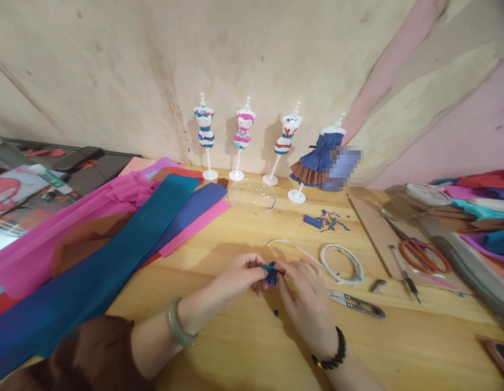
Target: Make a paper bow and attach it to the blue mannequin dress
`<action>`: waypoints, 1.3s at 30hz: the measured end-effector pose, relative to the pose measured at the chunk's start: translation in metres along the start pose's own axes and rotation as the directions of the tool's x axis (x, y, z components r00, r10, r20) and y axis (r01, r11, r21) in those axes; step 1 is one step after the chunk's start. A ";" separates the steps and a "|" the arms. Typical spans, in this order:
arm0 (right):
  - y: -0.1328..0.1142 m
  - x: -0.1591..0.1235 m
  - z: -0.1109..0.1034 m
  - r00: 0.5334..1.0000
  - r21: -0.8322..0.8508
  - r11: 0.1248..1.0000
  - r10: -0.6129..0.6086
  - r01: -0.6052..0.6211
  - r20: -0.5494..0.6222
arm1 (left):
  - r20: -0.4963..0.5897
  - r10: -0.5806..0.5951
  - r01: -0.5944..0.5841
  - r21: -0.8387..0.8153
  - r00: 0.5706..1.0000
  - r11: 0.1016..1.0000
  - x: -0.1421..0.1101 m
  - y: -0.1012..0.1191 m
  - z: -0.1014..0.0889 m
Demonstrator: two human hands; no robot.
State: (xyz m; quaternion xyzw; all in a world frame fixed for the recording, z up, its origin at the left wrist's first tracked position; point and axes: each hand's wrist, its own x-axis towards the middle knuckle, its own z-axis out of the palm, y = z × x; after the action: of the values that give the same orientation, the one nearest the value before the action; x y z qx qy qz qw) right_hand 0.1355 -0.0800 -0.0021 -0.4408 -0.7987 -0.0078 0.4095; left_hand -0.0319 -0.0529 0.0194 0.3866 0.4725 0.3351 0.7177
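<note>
Between my two hands is a small piece of dark blue crepe paper [271, 277] with a teal strip across its top. My left hand [249, 271] pinches its left side between thumb and fingers. From the right, my right hand [304, 290] grips the other edge with its fingertips. A tiny dark blue scrap [276, 313] lies on the table just below. Thread snips [356, 304] rest beside my right hand, and a roll of white double-sided tape [341, 264] lies above them, its loose end reaching toward my hands.
Several small white dress forms stand along the wall, one in a blue and brown ruffled dress [327, 149]. Crepe paper sheets [154, 222] cover the left side. A clear dish [252, 196] holds beads. Blue scraps [327, 220], orange scissors [425, 256] and a pen [404, 273] lie right.
</note>
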 end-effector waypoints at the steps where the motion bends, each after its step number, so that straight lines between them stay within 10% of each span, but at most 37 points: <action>1: 0.001 0.000 0.000 1.000 -0.007 1.000 0.010 -0.010 -0.010 | 0.009 -0.013 0.013 0.001 1.000 1.000 0.000 -0.001 0.000; 25: 0.002 -0.004 0.004 0.995 0.064 0.993 0.102 -0.102 0.005 | 0.019 0.271 -0.270 0.186 0.962 0.945 0.002 -0.005 -0.004; 34: 0.004 -0.003 0.003 0.995 0.050 0.994 0.095 -0.095 0.001 | -0.031 0.144 -0.144 -0.013 0.989 0.989 -0.001 0.010 -0.011; 39: 0.004 -0.003 0.002 0.992 0.087 0.989 0.125 -0.123 -0.021 | 0.032 0.546 -0.494 0.472 0.837 0.730 -0.004 0.001 -0.010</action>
State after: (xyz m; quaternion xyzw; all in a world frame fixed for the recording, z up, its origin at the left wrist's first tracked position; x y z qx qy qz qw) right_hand 0.1377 -0.0788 -0.0072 -0.4715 -0.7639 0.0461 0.4382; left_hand -0.0430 -0.0537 0.0189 0.6437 0.4491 0.4206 0.4550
